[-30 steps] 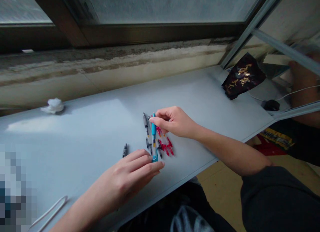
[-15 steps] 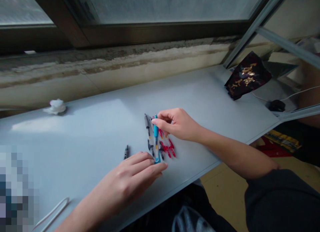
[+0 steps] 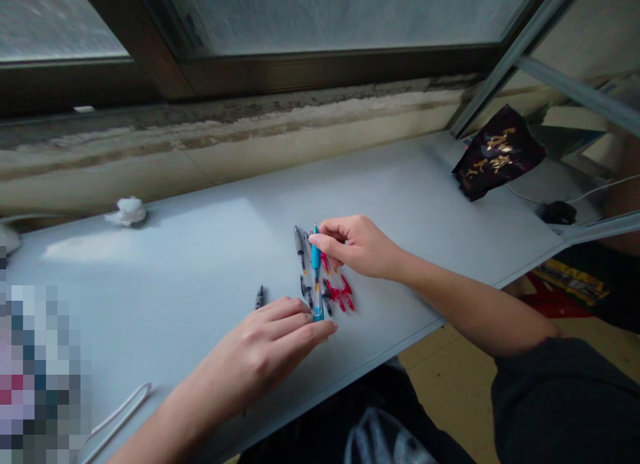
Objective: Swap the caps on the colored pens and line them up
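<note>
Blue plastic pen (image 3: 316, 272) sits among loose parts on the white table (image 3: 175, 284), near its front edge. The right hand (image 3: 357, 247) pinches the upper barrel between thumb and fingers. The left hand (image 3: 255, 354) is unclenched, fingers extended, tips at the pen's lower end (grip or light contact: cannot tell). Risks: the pinch sits high, so the lower end could swing and knock the grey pen (image 3: 300, 249) or red plastic pieces (image 3: 340, 296) just beside it. The smooth barrel could slip from the fingertips. A bumped piece could scatter, and the small dark pen part (image 3: 259, 297) lies apart, near the left hand.
</note>
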{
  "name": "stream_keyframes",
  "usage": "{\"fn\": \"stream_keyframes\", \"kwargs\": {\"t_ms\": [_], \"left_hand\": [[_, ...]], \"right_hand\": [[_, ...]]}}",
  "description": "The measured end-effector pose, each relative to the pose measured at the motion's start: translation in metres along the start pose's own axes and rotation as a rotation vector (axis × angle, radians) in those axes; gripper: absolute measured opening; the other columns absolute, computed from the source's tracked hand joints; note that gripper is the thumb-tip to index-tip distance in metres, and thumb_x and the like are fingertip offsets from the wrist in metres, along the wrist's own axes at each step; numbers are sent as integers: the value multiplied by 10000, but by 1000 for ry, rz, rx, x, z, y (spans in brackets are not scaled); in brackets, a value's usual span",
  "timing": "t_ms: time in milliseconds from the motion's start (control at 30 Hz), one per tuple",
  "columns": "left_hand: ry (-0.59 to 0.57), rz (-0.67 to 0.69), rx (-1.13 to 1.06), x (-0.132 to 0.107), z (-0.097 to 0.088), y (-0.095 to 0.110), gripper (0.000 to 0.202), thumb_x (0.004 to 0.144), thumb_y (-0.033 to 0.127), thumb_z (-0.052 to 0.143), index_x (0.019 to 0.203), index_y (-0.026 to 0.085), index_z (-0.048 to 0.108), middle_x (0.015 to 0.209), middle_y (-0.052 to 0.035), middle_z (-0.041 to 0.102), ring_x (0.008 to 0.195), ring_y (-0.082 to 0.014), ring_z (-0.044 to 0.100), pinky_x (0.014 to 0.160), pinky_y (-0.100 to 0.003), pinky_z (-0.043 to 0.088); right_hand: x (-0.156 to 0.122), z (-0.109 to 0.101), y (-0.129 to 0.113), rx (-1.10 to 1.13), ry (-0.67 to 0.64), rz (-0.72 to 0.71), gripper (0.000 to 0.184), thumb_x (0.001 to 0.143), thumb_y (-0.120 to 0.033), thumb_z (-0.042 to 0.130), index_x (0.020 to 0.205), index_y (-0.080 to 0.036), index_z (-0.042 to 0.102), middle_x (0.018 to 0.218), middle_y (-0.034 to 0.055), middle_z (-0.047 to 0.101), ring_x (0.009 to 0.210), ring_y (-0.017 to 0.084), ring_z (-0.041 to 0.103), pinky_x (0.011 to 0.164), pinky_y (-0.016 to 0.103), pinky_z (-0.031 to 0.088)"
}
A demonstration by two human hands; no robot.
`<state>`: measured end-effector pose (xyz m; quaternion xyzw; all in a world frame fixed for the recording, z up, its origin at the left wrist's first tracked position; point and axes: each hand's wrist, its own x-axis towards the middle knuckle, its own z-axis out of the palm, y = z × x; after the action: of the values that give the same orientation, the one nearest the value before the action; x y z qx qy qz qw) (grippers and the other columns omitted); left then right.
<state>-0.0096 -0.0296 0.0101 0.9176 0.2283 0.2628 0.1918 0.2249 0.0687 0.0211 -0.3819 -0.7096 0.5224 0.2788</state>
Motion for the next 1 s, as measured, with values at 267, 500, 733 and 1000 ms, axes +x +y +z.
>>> {"fn": "stream_keyframes", "kwargs": {"t_ms": [267,500,733,1000], "left_hand": [[6,-8,25,5,1,2,222,1156,147,497,1295,177,667,835,-26,701,778,-185,664,725,-295,576],[2,-20,-2,1,1,3,262,1133,81,464,1246,177,681,800,-22,659,777,-188,642,728,-295,550],[-16,-18,-8,4,2,1,231,1137,112,509,1275,176,683,813,-15,675,759,-181,630,706,-287,532],[263,-330,298,-2,-15,-2,196,1128,391,621,1225,221,618,802,14,654,673,-154,646,685,-266,529]], "right_hand": [[-1,-1,0,18,-1,19,456,1020,-556,613,737,-206,540,616,-28,598,584,108,551,623,256,433],[-3,-2,-3,-2,-17,34,442,1021,-545,615,752,-203,541,643,-31,584,599,105,525,620,257,399],[0,-1,0,0,-44,29,407,1018,-517,591,757,-209,542,619,-32,594,580,110,524,619,260,408],[7,-40,-5,-390,-43,47,389,1013,-362,593,678,-212,464,583,-48,492,588,97,421,639,285,297]]}}
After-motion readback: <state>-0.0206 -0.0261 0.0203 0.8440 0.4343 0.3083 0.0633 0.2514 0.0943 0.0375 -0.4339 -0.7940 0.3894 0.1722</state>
